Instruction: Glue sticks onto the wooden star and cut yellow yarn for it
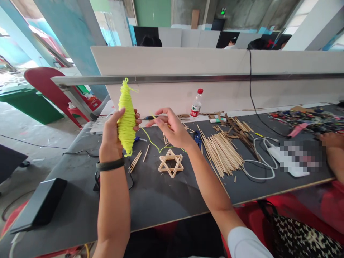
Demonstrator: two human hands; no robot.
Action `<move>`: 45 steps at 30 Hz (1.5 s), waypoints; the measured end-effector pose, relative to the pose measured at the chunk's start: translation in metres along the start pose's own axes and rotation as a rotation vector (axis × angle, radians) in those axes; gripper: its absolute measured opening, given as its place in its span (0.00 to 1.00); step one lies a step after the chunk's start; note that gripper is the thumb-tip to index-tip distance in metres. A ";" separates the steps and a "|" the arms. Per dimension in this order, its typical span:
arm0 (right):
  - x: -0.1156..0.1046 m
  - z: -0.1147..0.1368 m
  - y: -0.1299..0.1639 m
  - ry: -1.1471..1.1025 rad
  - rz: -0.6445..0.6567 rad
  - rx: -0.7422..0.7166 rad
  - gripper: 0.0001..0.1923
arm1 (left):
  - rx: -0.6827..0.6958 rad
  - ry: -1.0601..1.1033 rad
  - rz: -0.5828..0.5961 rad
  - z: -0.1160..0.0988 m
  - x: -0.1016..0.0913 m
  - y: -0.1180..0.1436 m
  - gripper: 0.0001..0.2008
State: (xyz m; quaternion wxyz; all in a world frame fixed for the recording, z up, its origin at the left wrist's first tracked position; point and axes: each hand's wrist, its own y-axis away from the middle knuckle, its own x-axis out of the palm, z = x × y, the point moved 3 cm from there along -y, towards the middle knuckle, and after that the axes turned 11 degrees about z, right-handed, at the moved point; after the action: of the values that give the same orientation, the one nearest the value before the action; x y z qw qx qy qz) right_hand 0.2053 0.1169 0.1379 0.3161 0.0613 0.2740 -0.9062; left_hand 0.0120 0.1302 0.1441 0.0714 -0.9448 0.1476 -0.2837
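Observation:
My left hand [109, 132] is wrapped round a spindle-shaped bundle of neon yellow yarn [127, 120], held upright above the table's left part. A loose strand trails from the bundle down to the tabletop. To its right, my right hand [172, 125] is closed in a pinch, with a short end of the yellow yarn showing at the fingertips. Below the hands, a six-pointed star made of wooden sticks [178, 168] lies flat on the dark table. Part of another stick shape behind it is hidden by my right hand.
Right of the star lies a pile of thin wooden sticks [224, 154]; a few more sticks [135, 162] are at left. A red-capped bottle [196, 105] stands by the white partition [172, 61]. A white cable [259, 177] and a black device [40, 206] also rest here. Another person's hand [331, 139] is at far right.

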 end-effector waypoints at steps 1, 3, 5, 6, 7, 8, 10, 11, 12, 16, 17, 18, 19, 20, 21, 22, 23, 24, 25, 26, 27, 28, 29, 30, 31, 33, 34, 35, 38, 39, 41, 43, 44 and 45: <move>0.002 0.001 0.000 -0.005 0.024 0.007 0.10 | 0.001 0.007 0.010 0.000 0.000 0.001 0.17; 0.006 0.003 -0.001 -0.006 0.059 0.012 0.10 | 0.005 0.019 0.012 -0.001 0.000 0.003 0.18; 0.007 0.004 -0.001 -0.009 0.071 0.009 0.10 | 0.008 0.035 0.008 -0.001 0.000 0.004 0.19; 0.007 0.004 -0.001 -0.013 0.068 0.009 0.11 | 0.007 0.042 0.012 -0.001 0.000 0.004 0.20; 0.007 0.005 -0.001 -0.017 0.062 0.011 0.12 | 0.001 0.050 0.019 0.000 0.000 0.004 0.21; 0.007 0.005 -0.001 -0.017 0.056 0.012 0.12 | -0.008 0.057 0.030 0.000 0.001 0.004 0.23; 0.007 0.005 -0.002 0.001 0.044 0.011 0.13 | -0.027 0.056 0.049 0.001 0.003 0.005 0.26; 0.007 0.006 -0.003 0.019 0.036 0.010 0.14 | -0.036 0.047 0.054 0.001 0.005 0.005 0.27; 0.007 0.006 -0.003 0.041 0.023 0.010 0.14 | -0.039 0.034 0.055 0.001 0.007 0.006 0.27; 0.009 0.005 -0.006 0.094 -0.043 0.015 0.13 | -0.019 -0.020 0.037 0.001 0.015 0.009 0.25; 0.010 0.005 -0.007 0.095 -0.051 0.019 0.12 | -0.025 -0.030 0.018 0.002 0.015 0.009 0.24; 0.011 0.004 -0.007 0.096 -0.056 0.024 0.12 | -0.030 -0.039 -0.006 0.002 0.014 0.009 0.22; 0.011 0.004 -0.008 0.099 -0.059 0.027 0.12 | -0.032 -0.046 -0.034 0.003 0.013 0.008 0.20; 0.011 0.003 -0.008 0.100 -0.064 0.027 0.12 | -0.030 -0.050 -0.065 0.003 0.011 0.007 0.18; 0.011 0.003 -0.008 0.100 -0.072 0.024 0.12 | -0.024 -0.050 -0.090 0.004 0.008 0.006 0.16; 0.011 0.003 -0.008 0.097 -0.080 0.018 0.12 | -0.020 -0.050 -0.103 0.004 0.006 0.004 0.15; 0.011 0.003 -0.008 0.091 -0.091 0.011 0.12 | -0.014 -0.051 -0.106 0.005 0.004 0.002 0.14; 0.010 0.003 -0.008 0.085 -0.101 0.007 0.12 | -0.009 -0.056 -0.100 0.005 0.002 0.000 0.14; 0.009 0.003 -0.007 0.080 -0.107 0.006 0.12 | -0.005 -0.063 -0.088 0.006 0.001 -0.001 0.15; 0.009 0.002 -0.007 0.081 -0.108 0.010 0.12 | 0.002 -0.070 -0.074 0.006 0.000 -0.002 0.16; 0.008 0.002 -0.007 0.090 -0.106 0.018 0.12 | 0.008 -0.077 -0.063 0.006 0.000 -0.002 0.17; 0.008 0.002 -0.007 0.105 -0.104 0.029 0.12 | 0.012 -0.085 -0.061 0.006 0.000 -0.003 0.18; 0.007 0.001 -0.007 0.122 -0.100 0.042 0.12 | 0.012 -0.090 -0.066 0.006 0.000 -0.003 0.19; 0.007 0.001 -0.007 0.139 -0.095 0.055 0.12 | 0.008 -0.091 -0.072 0.006 0.000 -0.002 0.20; 0.006 0.000 -0.007 0.154 -0.092 0.067 0.12 | 0.002 -0.086 -0.077 0.006 0.000 -0.002 0.21; 0.006 -0.001 -0.007 0.175 -0.077 0.083 0.12 | -0.007 -0.059 -0.074 0.005 0.002 -0.002 0.21; 0.006 -0.002 -0.007 0.179 -0.065 0.088 0.11 | -0.010 -0.039 -0.066 0.005 0.003 -0.003 0.21; 0.006 -0.003 -0.007 0.180 -0.054 0.089 0.11 | -0.017 -0.019 -0.056 0.005 0.005 -0.003 0.21; 0.006 -0.006 -0.008 0.177 -0.036 0.087 0.11 | -0.035 0.027 -0.038 0.005 0.007 -0.005 0.22; 0.006 -0.007 -0.008 0.177 -0.035 0.090 0.11 | -0.040 0.043 -0.031 0.004 0.008 -0.005 0.21; 0.007 -0.009 -0.008 0.175 -0.034 0.093 0.11 | -0.048 0.076 -0.018 0.004 0.009 -0.006 0.21; 0.007 -0.009 -0.008 0.162 -0.031 0.091 0.11 | -0.056 0.102 -0.010 0.005 0.009 -0.006 0.21; 0.007 -0.009 -0.008 0.155 -0.033 0.087 0.12 | -0.057 0.110 -0.006 0.005 0.009 -0.005 0.22; 0.007 -0.009 -0.008 0.151 -0.037 0.084 0.12 | -0.054 0.115 0.000 0.005 0.009 -0.005 0.22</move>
State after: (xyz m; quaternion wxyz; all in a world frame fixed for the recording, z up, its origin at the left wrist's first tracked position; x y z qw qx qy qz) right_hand 0.1942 0.1236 0.1319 0.2750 0.1377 0.2600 -0.9153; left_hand 0.0230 0.1324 0.1455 0.0372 -0.9286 0.1593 -0.3332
